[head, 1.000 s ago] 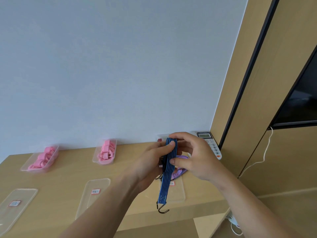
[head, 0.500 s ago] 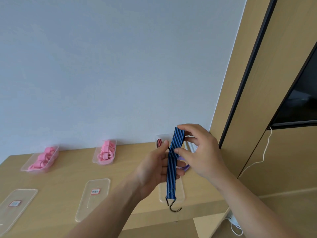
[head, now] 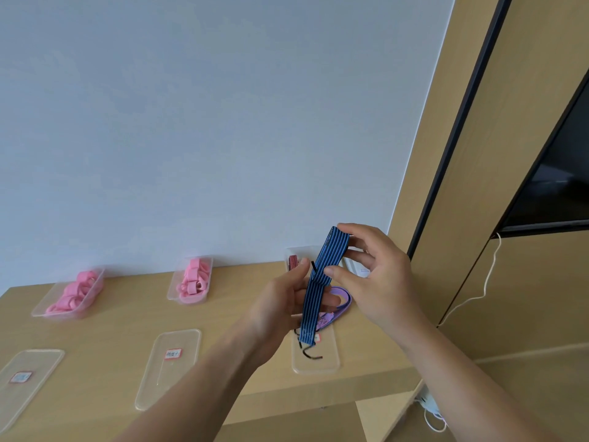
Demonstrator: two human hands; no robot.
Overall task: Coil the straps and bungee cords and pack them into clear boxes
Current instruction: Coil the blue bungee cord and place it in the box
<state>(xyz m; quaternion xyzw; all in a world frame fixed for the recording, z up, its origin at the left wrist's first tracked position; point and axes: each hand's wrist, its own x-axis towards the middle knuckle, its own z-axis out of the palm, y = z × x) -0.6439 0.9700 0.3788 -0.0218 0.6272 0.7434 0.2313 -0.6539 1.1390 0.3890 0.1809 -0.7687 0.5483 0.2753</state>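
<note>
Left grip [head: 282,309] and right grip [head: 377,277] both closed on a folded blue, black-striped flat bungee cord [head: 310,304], held up over the right end of the tan wooden surface [head: 121,320].
Right thumb and fingers pinch the upper fold; left fingers curl round mid-length. The cord's black wire hook [head: 310,354] dangles over a flat clear plastic lid [head: 328,365]. A purple webbing strap [head: 343,298] lies just behind.
</note>
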